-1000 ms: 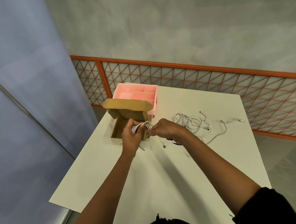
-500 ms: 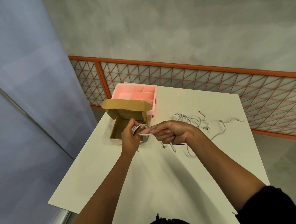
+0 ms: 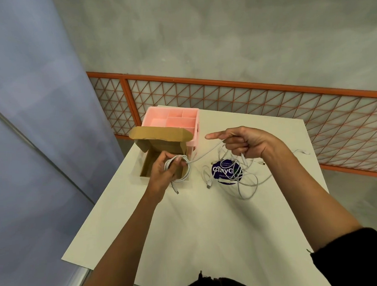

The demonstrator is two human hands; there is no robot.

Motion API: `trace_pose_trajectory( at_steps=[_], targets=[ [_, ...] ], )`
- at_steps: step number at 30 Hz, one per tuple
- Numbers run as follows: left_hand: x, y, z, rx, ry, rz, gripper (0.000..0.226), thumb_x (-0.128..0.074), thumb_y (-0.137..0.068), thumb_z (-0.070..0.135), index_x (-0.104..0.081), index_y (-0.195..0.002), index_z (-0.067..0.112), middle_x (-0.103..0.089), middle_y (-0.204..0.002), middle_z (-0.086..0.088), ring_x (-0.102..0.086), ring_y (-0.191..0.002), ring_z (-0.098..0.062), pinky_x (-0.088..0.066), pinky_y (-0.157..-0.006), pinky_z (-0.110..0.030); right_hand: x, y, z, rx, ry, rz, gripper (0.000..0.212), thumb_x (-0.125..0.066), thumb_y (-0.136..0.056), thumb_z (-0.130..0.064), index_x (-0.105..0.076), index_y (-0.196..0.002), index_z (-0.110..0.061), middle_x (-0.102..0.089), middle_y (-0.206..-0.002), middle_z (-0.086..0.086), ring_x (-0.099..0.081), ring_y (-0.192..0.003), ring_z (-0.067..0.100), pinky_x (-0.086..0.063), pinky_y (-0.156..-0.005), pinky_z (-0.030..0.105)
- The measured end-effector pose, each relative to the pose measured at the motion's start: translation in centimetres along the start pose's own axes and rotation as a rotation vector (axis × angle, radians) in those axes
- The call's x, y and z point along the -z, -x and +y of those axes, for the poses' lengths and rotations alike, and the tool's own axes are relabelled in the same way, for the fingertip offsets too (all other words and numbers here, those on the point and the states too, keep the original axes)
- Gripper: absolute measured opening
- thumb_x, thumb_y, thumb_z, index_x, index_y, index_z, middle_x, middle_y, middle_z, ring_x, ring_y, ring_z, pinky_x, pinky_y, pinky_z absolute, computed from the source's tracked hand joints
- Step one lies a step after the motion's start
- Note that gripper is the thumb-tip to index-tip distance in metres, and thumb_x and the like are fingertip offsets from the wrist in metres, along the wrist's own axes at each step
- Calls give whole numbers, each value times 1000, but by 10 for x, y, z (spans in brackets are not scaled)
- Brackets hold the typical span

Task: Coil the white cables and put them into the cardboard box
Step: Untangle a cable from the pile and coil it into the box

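Note:
My left hand (image 3: 163,172) grips a coil of white cable (image 3: 180,168) just over the front of the open cardboard box (image 3: 149,160). The cable's free end runs up and right to my right hand (image 3: 242,144), which holds it with curled fingers, index finger pointing left. A plug hangs below the coil. A loose tangle of white cables (image 3: 235,177) lies on the table under my right hand.
A pink compartment organiser (image 3: 171,119) stands right behind the box. A round dark blue sticker (image 3: 219,170) lies under the tangle on the white table (image 3: 209,229). An orange lattice railing (image 3: 246,96) runs behind the table.
My right hand has pulled away from the coil, up and to the right, drawing the cable's end taut. The left hand stays at the box with the coil.

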State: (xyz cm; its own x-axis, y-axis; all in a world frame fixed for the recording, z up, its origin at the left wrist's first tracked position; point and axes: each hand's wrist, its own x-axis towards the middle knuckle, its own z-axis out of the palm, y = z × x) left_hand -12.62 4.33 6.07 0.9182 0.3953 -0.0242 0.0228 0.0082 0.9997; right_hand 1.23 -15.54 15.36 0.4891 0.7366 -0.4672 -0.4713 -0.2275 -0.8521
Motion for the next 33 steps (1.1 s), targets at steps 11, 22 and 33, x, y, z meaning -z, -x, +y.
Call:
trace_pose_trajectory(
  at_steps=[11, 22, 33],
  targets=[
    [11, -4, 5, 116, 223, -100, 23, -40, -100, 21, -62, -102, 15, -54, -77, 0, -46, -68, -8, -40, -57, -20, 10, 3, 3, 4, 48, 142, 27, -44, -93, -6, -68, -102, -15, -22, -39, -11, -18, -33, 5, -11, -36, 16],
    [5, 2, 13, -10, -39, -151, 30, -73, -77, 12, -70, -107, 11, -71, -87, 8, -62, -73, -6, -45, -56, -13, 7, 1, 9, 36, -212, 216, 24, -44, -92, -2, -65, -98, -13, -22, -37, -10, -19, -30, 5, -8, -36, 15],
    [1, 3, 5, -41, 77, 23, 19, -68, -83, 5, -65, -102, 8, -66, -84, 7, -63, -73, -4, -48, -52, -19, 18, -3, 30, 240, -157, 172, 31, -41, -100, -18, -54, -125, -4, -41, -55, -6, -33, -48, 4, -29, -43, 14]
  ],
)
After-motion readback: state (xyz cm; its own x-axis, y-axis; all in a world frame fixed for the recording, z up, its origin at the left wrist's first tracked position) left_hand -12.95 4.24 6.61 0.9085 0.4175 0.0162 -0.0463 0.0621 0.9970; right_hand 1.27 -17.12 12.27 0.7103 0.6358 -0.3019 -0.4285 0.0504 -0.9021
